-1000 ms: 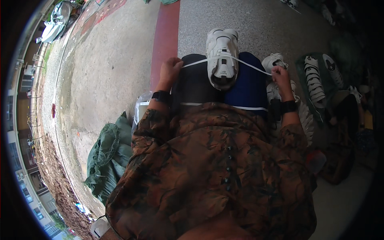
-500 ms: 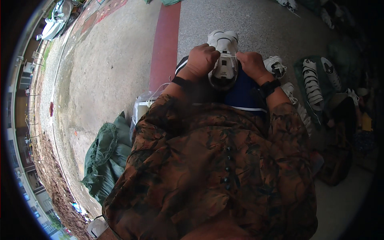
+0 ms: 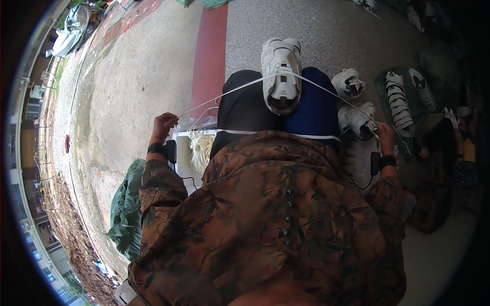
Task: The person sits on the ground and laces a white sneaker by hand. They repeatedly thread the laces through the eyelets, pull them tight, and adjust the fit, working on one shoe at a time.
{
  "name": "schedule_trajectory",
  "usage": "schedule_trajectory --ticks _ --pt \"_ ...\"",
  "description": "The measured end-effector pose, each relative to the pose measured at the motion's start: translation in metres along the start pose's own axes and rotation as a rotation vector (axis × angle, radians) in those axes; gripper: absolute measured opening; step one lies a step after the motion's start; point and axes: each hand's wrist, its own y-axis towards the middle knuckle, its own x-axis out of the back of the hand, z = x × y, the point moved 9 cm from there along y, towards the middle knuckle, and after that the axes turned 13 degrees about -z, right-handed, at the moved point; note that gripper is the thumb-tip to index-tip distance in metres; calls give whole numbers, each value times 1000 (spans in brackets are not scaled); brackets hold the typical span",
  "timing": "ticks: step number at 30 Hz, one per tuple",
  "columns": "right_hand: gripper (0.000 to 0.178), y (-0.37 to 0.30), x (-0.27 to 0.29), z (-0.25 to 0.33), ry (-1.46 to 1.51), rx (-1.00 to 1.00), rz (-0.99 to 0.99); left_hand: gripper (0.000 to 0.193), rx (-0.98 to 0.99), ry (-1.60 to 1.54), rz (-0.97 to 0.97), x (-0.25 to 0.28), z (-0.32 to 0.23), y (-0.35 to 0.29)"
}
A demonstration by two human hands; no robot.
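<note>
A white sneaker (image 3: 282,56) rests on my lap between my knees, its toe pointing away from me. From its lacing, a white shoelace (image 3: 235,92) stretches out to both sides. My left hand (image 3: 164,125) is pinched on one end, out beyond my left knee. Well to the right, my right hand (image 3: 386,133) grips the other end, beside white shoes on the floor. Both lengths of lace look taut, spreading in a wide V from the shoe.
By my left thigh stands a white box (image 3: 185,153) holding a bundle of pale laces (image 3: 200,149). Several white shoes (image 3: 357,121) lie to my right, more on a green cloth (image 3: 385,97). A green sack (image 3: 125,209) sits at my left.
Both hands have pulled away from the sneaker, left hand out to the left, right hand out to the right, both nearer my body. The lace ends are now drawn out long.
</note>
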Motion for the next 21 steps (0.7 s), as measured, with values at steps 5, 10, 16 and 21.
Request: schedule_trajectory --ticks 5,10,16,21 --pt "18 -23 48 -94 -162 -78 32 7 181 45 -56 52 78 -25" --pt "16 -39 61 -141 -377 61 207 11 307 88 26 32 143 -36" --pt "15 -36 -23 -111 -309 -473 435 24 273 222 0 -11 126 -18" --pt "13 -24 -144 135 364 -278 853 17 172 -534 570 -127 -69 -37"
